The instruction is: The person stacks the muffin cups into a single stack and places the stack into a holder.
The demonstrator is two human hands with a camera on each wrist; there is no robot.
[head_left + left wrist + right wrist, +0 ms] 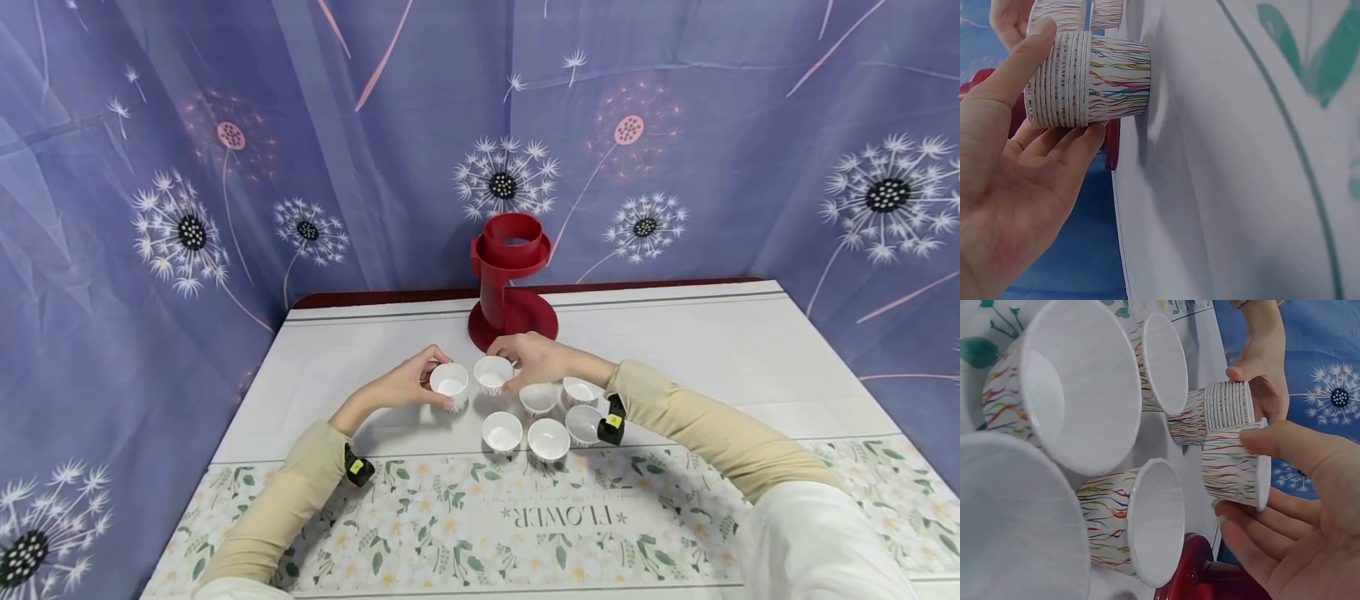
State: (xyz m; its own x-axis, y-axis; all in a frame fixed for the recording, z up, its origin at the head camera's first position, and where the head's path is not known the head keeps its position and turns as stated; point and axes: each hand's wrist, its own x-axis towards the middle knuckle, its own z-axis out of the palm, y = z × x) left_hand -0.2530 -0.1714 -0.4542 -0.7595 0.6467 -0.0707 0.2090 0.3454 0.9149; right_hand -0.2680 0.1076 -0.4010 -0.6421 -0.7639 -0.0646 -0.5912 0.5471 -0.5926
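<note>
Clock directions follow the head view, 12 lying toward the back of the table (675,342). From left to right: one black wrist camera (358,469) sits at 7 o'clock from the left hand (405,383). That hand grasps one stack of nested paper cups (449,382), thumb and fingers on opposite sides; the rims are packed too tightly for a sure count. Just beside the stack, at 3 o'clock, is one single cup (492,374), held between the thumb and fingers of the right hand (542,358). Around it stand five loose cups, mouths upward, located from the single cup: the first (502,432) at 6 o'clock; then, past one red stand (493,296) between 12 and 1, the second (538,399) at 4, the third (549,439) between 4 and 5, the fourth (579,392) at 3, and the fifth (582,425) at 4, farther out. A second black wrist camera (611,428) lies at 4 o'clock from the right hand.
</note>
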